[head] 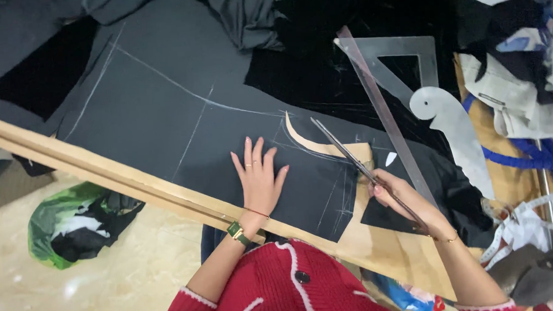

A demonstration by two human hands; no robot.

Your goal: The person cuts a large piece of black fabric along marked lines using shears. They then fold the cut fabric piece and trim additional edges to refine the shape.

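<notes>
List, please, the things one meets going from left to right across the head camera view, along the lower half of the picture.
Green plastic bag on the floor → green wristwatch → left hand flat on the dark fabric → scissors → right hand → white measuring tape.

Dark grey fabric (181, 110) with chalk lines lies flat; long scissors (351, 158), blades seemingly open, cut its right edge.

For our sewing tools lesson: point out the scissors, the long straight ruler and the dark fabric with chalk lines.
scissors (341, 147), head view, on the blades.
long straight ruler (380, 104), head view, mid-length.
dark fabric (156, 105), head view, on its chalk-marked face.
</notes>
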